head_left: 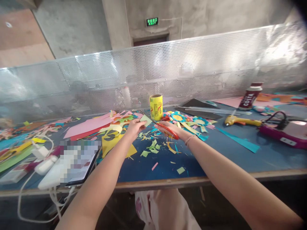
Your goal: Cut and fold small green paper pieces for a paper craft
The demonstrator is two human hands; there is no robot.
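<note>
Pinching a pale green paper piece in the left hand, gripping red-handled scissors in the right hand, over scraps on the bench.

Two bare hands cutting coloured paper at a littered blue worktable.

The left hand pinches a pale green paper piece, and the right hand, just beside it, grips red-handled scissors whose blades point at that piece. Small green and yellow paper scraps lie on the table near the hands. Just beyond them stands an upright yellow roll, before a perforated metal screen along the far edge. To the left lie a large pink paper sheet and, nearer, a dark-framed tablet. Well to the right lies a yellow glue gun, with a dark red-labelled bottle beyond it.
</note>
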